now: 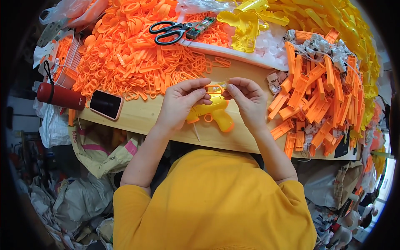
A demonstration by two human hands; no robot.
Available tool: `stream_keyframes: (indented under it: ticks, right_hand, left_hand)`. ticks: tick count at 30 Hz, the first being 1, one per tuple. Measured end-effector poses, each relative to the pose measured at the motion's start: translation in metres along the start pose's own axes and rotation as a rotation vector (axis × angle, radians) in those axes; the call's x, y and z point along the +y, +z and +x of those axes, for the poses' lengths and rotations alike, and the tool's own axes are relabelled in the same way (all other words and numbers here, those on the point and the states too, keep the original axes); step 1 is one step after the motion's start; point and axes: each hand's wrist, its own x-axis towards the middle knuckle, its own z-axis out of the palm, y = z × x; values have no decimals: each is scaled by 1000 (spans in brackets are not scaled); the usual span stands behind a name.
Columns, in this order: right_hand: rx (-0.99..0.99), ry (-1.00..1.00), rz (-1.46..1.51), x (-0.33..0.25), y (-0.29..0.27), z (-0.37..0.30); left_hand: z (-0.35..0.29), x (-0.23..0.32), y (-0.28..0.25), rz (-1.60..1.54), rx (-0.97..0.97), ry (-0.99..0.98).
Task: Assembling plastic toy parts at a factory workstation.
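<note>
Near the table's front edge lies a yellow toy gun [211,111] with orange trim, its handle pointing right and a thin white stick poking out below it. Just over its top, my left hand [180,100] pinches a small orange loop-shaped plastic piece [215,88] between thumb and fingers. Close by on the right, my right hand [249,99] is closed in a pinch at the piece's right end. What its fingertips hold is too small to make out. Both hands hang above the gun and partly cover it.
Orange plastic parts [125,54] heap up on the left, with black-handled scissors [170,32] behind. A phone [106,104] and red bottle [61,96] sit at the left edge. Orange housings with wires [310,89] pile on the right; yellow shells [243,31] lie at the back.
</note>
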Motion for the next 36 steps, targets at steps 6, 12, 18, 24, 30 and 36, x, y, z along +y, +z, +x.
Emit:
stream_keyframes:
  ticks: [6, 12, 18, 24, 30, 36]
  right_hand:
    - [-12, 8, 17, 2, -4, -12]
    - [-37, 84, 138, -1, -6, -17]
    - [-60, 151, 197, -6, -9, -18]
    - [19, 240, 275, -3, -11, -17]
    - [160, -98, 112, -2, 7, -30]
    - [-33, -878, -556, 7, 3, -30]
  left_hand:
    - [-5, -4, 3, 36, -15, 4]
    - [-8, -5, 7, 60, -12, -10]
    - [-9, -7, 6, 90, -28, 15]
    - [-11, -8, 6, 128, -47, 44]
    - [-17, -13, 25, -300, 39, -76]
    - [-24, -29, 26, -498, -79, -193]
